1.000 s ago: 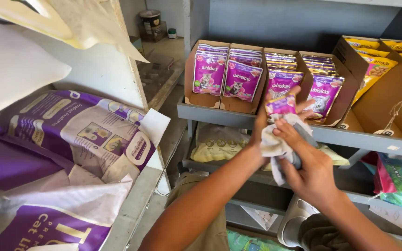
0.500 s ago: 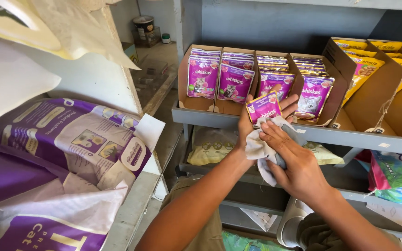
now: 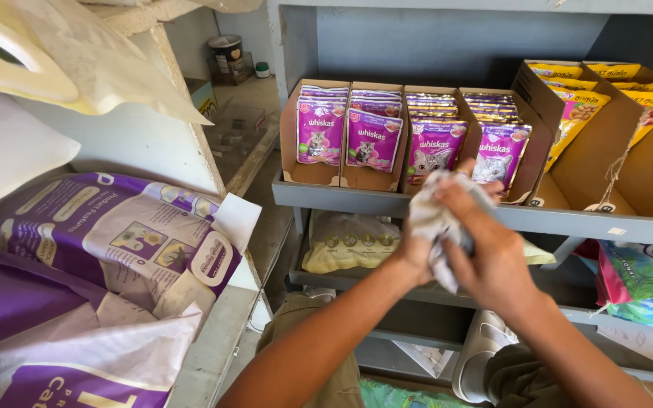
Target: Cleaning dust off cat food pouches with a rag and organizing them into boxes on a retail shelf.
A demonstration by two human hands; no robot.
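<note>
White cloth [image 3: 438, 227]: bunched between both my hands, in front of the grey shelf edge [image 3: 341, 202], just below the purple pouches [image 3: 434, 147] in their cardboard trays. My left hand [image 3: 417, 249] cups it from beneath, fingers curled; my right hand [image 3: 489, 253] presses closed over it. 2 large purple-and-white bags [image 3: 107, 242] lie on the shelf to my left.

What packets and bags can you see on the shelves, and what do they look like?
Purple pouches: upright rows in brown card trays, top shelf, cat pictures.
Yellow pouches: tilted brown card boxes, top shelf right.
Purple-and-white sacks: big, lying flat on the left shelf.
Pale flat bag: lower shelf, cream coloured.
Teal-and-pink bag: lower shelf, far right.
Grey cloth: held by left hand and right hand.
</note>
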